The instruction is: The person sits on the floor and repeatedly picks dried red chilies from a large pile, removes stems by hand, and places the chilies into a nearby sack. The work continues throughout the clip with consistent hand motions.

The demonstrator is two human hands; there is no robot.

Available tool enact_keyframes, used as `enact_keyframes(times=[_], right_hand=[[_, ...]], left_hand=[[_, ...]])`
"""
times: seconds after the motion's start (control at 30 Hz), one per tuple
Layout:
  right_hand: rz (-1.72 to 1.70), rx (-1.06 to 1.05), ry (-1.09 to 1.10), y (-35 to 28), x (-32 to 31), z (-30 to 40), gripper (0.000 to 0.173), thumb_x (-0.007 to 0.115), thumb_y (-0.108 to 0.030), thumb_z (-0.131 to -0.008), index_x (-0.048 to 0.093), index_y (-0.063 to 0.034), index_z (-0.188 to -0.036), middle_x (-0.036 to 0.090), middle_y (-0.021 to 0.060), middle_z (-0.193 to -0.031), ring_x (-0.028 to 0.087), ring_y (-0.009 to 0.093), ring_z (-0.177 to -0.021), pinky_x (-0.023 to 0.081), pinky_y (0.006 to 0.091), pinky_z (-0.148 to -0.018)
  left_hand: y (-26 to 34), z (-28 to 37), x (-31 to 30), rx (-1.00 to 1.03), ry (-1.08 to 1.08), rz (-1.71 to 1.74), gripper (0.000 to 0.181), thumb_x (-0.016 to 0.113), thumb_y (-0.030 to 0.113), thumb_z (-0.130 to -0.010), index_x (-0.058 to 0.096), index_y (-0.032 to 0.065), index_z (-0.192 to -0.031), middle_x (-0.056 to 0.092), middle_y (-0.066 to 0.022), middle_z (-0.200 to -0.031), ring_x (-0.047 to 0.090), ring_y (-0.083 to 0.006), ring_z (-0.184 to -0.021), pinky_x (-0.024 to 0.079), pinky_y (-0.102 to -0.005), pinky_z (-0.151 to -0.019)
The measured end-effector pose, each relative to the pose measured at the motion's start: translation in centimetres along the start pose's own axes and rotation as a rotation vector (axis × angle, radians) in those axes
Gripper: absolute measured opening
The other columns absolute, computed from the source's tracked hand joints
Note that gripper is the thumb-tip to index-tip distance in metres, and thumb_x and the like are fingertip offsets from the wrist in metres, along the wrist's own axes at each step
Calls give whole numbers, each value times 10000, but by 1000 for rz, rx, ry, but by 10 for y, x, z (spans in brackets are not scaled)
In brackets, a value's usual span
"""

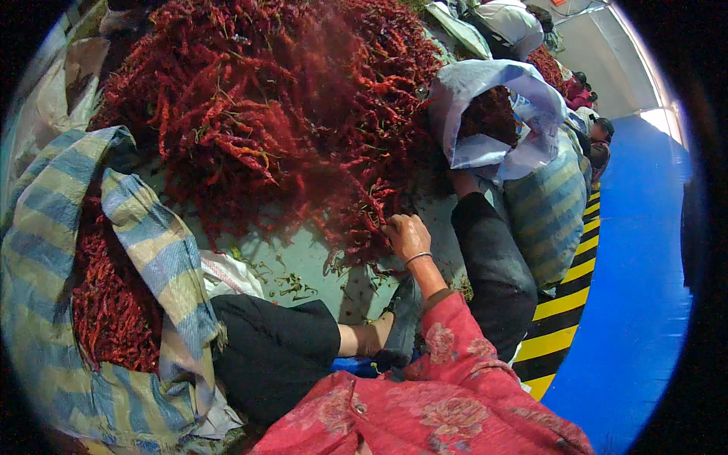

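Observation:
My right hand (409,238), with a bangle at the wrist, reaches to the near right edge of a large heap of dried red chili peppers (244,131). Its fingers are curled, and their tips are against the peppers, so whether one is gripped cannot be made out. My left hand is out of view. Several loose chili stems (293,286) lie on the pale green floor (307,244) before me. To my left, a blue-and-yellow striped woven sack (153,227) gapes open, full of red chilies (111,296).
Right of the heap stands a striped sack (546,210) beside a white plastic bag (455,114) holding chilies. My legs (495,256) are bent around the work spot. Black-and-yellow tape (560,321) borders a blue floor (637,273). Other people (600,142) sit farther off at right.

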State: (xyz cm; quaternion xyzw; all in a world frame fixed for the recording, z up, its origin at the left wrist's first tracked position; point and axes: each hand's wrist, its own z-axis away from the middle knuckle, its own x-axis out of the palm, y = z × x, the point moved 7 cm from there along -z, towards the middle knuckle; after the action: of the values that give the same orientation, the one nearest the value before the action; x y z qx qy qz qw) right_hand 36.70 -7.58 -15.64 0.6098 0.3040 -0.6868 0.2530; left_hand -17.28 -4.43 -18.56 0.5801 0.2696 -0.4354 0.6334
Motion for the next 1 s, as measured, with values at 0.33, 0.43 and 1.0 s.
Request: enact_keyframes(times=[0.33,0.43,1.0], right_hand=[[-317,142,-97,59,-33,69,225,593,-257,-760,637,-57,-852,633,130,-786,606,287,-760,466,355,-666],[-609,10,-113,45,-16,91,204,580,-209,-771,633,-53,-892,644,86,-745,606,168,-669,470,293,-622],[-253,-38,-279,51,54,149,209,553,-266,-752,585,-85,-853,608,172,-766,581,363,-722,453,465,-629]], left_hand=[[42,0,-39,111,93,85,165,583,69,-774,570,19,-930,583,-132,-877,559,-258,-822,441,-357,-753],[117,9,-61,270,223,195,131,585,67,-776,582,18,-897,591,-131,-852,559,-256,-825,439,-349,-763],[312,36,144,870,-471,511,156,563,67,-739,598,69,-891,595,-99,-839,561,-284,-813,452,-348,-727]])
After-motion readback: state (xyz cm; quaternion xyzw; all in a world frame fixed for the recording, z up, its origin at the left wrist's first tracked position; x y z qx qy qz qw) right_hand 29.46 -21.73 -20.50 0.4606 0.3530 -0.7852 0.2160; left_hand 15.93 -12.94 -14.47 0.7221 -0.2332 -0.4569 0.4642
